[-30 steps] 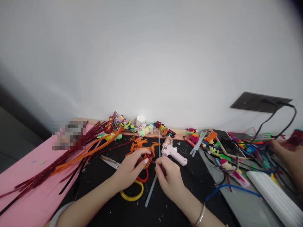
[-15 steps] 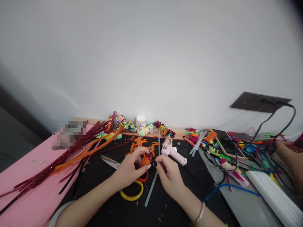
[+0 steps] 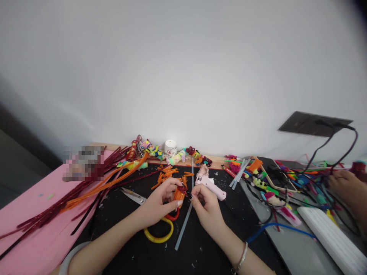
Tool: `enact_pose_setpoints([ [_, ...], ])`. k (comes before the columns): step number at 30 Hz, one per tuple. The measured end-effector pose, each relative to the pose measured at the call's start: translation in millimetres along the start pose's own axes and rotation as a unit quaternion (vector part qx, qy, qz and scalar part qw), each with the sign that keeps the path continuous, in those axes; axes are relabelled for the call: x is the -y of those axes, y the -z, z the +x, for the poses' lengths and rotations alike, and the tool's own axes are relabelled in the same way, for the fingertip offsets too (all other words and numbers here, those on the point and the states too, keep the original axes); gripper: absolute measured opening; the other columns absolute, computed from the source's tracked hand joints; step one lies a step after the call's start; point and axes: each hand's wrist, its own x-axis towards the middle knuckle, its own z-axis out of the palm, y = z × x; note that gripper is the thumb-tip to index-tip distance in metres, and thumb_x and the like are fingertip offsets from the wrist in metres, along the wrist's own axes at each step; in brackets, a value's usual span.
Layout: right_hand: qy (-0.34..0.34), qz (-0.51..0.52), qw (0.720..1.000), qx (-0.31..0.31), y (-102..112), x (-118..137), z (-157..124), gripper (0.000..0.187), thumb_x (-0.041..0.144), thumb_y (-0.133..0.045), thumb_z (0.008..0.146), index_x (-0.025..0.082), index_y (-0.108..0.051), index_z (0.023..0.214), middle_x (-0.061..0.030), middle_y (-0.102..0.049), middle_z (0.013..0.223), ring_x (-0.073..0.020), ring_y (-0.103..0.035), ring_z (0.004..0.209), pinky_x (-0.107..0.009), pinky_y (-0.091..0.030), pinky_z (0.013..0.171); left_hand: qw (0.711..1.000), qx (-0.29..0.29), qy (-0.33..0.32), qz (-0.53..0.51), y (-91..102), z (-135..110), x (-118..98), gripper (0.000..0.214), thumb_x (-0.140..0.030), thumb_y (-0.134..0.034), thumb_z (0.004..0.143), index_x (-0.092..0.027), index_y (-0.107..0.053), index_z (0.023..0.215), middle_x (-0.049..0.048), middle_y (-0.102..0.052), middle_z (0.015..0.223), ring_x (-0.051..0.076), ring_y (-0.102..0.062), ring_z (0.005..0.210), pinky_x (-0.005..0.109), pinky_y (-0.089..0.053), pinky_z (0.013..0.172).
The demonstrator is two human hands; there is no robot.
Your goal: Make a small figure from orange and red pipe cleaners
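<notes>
My left hand point(image 3: 157, 203) is closed around a small orange figure with a dark red sparkly top point(image 3: 179, 196), apparently made of pipe cleaner. At its right side, a small black piece point(image 3: 189, 195) is pinched between the thumb and fingers of my right hand point(image 3: 207, 205). Whether that piece is fixed to the figure, I cannot tell. Scissors point(image 3: 158, 242) with yellow and red handles lie partly under my left hand. A clear glue stick point(image 3: 182, 231) rests between my forearms. Just behind my right hand is a pale pink glue gun point(image 3: 212, 187).
Cut orange pieces point(image 3: 166, 174) lie behind my hands. Long red and orange pipe cleaners point(image 3: 77, 194) spread over the pink surface at left. Finished colourful figures and a white cup point(image 3: 170, 147) line the wall. A white power strip point(image 3: 332, 236) and another person's hand point(image 3: 345, 187) are at right.
The orange figure has turned slightly in my left hand, showing more of its body. My right hand has shifted a little. The other person's hand has moved left, over the clutter.
</notes>
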Motion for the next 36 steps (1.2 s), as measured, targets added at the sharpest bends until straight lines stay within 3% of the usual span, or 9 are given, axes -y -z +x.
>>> enact_pose_setpoints([
  [12, -0.046, 0.088, 0.995, 0.018, 0.5, -3.2, 3.2, 0.011, 0.022, -0.05, 0.083, 0.02, -0.048, 0.072, 0.0036, -0.044, 0.063, -0.0119, -0.04, 0.054, -0.025, -0.033, 0.049, 0.997, -0.001, 0.017, -0.071, -1.8, 0.0, -6.0, 0.031, -0.023, -0.064, 0.079, -0.022, -0.047, 0.104, 0.0006, -0.051, 0.098, 0.008, -0.05, 0.071, 0.023, -0.04, 0.064],
  [36, -0.069, 0.184, 0.98, 0.029, -1.0, -7.1, 6.4, 0.016, 0.032, -0.055, 0.083, 0.019, -0.049, 0.075, 0.0049, -0.041, 0.06, -0.0101, -0.036, 0.05, -0.022, -0.03, 0.043, 0.992, 0.036, 0.037, -0.119, 1.1, -0.4, -7.9, 0.045, -0.027, -0.064, 0.082, -0.025, -0.041, 0.12, 0.0017, -0.059, 0.094, 0.009, -0.054, 0.069, 0.024, -0.043, 0.065],
])
